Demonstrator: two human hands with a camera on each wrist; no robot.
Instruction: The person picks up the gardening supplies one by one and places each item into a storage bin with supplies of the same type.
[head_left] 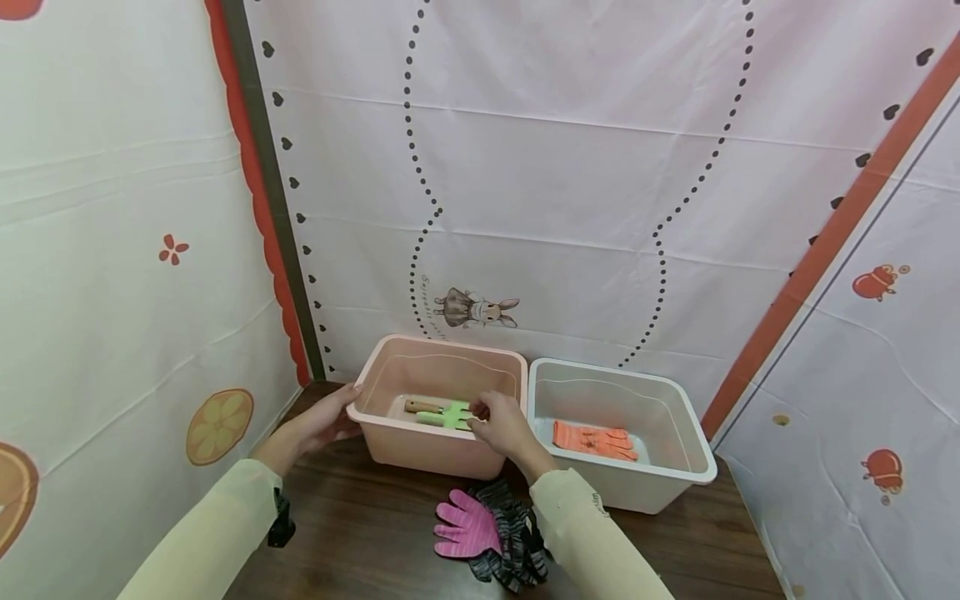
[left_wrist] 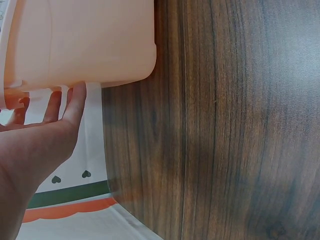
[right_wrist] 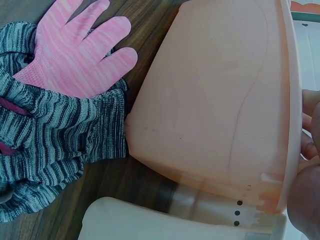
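A pink plastic bin (head_left: 442, 446) stands at the back of the table. My left hand (head_left: 330, 419) grips its left rim, and in the left wrist view the fingers (left_wrist: 75, 102) lie against the side wall under the rim. Inside the bin lie small garden tools: a wooden handle (head_left: 422, 407) and a green hand fork (head_left: 453, 414). My right hand (head_left: 504, 425) reaches over the front rim with curled fingers and pinches the fork at its tine end. In the right wrist view the bin wall hides the tools, and only part of the right hand (right_wrist: 307, 190) shows.
To the right stands a white bin (head_left: 637, 483) with orange gloves (head_left: 594, 440) in it. A pink glove (head_left: 468, 525) and black-and-grey knit gloves (head_left: 513, 533) lie on the dark wooden table (head_left: 352, 525) before the bins. Printed cloth (head_left: 540, 183) hangs around the table.
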